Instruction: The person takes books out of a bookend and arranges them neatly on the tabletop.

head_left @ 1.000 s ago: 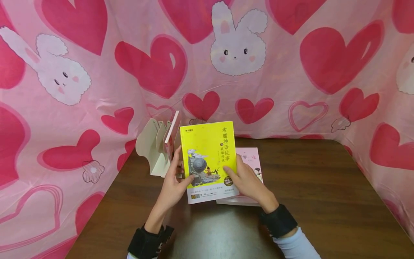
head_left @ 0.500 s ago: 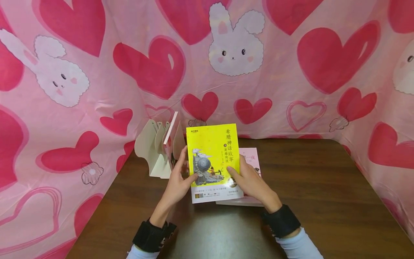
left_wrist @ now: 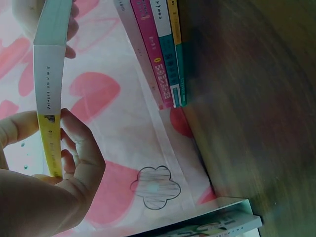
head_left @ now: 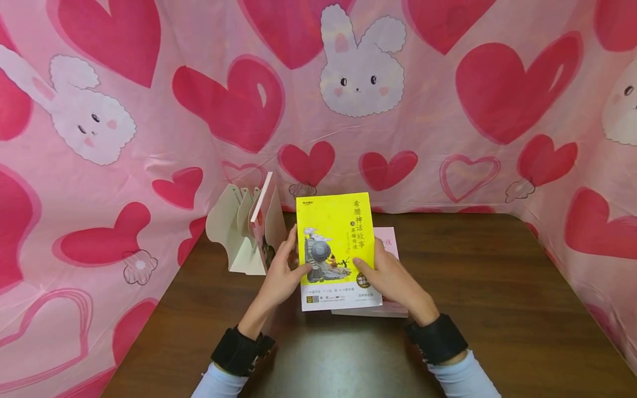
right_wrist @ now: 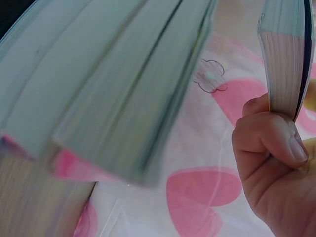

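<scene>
In the head view a yellow book [head_left: 334,224] with a white lower band is held up above the table, its front cover facing me. My left hand [head_left: 280,276] grips its left edge, thumb on the cover and fingers behind. On the opposite edge my right hand [head_left: 398,279] holds it the same way. The left wrist view shows the book's spine [left_wrist: 49,89] between thumb and fingers. In the right wrist view its page edges [right_wrist: 284,69] show above the right hand. Behind it lies a pink book [head_left: 387,237], mostly covered, on top of a stack.
A cream book rack [head_left: 231,232] stands at the back left, with a white-edged book [head_left: 262,199] leaning upright in it. The left wrist view shows several stacked spines [left_wrist: 165,54], pink and teal among them. The dark wooden table [head_left: 487,276] meets a pink heart-patterned cloth [head_left: 448,188].
Both hands have carried the yellow book a little to the right, over more of the pink book. The grip looks the same. The rack and stack have not moved.
</scene>
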Tool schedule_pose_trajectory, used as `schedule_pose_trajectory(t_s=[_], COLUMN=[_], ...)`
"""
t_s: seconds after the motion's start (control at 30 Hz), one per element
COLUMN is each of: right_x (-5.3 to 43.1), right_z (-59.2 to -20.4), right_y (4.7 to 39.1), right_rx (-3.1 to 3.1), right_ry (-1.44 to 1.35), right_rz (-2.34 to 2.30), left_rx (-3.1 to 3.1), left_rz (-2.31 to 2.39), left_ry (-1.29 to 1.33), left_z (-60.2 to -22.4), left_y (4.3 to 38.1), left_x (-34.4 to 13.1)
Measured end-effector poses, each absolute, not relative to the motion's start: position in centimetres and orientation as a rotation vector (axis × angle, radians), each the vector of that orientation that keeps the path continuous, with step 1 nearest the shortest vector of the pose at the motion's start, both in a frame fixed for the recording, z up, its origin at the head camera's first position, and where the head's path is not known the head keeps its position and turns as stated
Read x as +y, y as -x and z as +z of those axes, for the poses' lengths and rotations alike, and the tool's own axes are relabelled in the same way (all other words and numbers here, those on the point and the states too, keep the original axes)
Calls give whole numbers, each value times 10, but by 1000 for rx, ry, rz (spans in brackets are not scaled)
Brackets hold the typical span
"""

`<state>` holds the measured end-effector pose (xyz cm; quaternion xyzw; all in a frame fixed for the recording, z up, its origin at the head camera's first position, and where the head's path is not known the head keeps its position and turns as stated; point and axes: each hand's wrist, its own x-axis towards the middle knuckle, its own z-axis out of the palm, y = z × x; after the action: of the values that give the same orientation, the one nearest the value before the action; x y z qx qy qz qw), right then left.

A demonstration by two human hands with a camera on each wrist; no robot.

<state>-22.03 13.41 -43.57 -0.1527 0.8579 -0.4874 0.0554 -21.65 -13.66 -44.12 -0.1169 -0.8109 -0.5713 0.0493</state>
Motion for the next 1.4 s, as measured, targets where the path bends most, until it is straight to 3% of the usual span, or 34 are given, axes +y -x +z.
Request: schedule_pose_trajectory(t_s=[1.4], right_x=[175], right_z=[-436], right_y=[229], right_rx=[2600], right_ry=[383], right_rz=[-1295], left_rx=[-2779], left_rz=[-1537], left_ry=[421], left_z=[-456], left_y=[251], left_x=[-92])
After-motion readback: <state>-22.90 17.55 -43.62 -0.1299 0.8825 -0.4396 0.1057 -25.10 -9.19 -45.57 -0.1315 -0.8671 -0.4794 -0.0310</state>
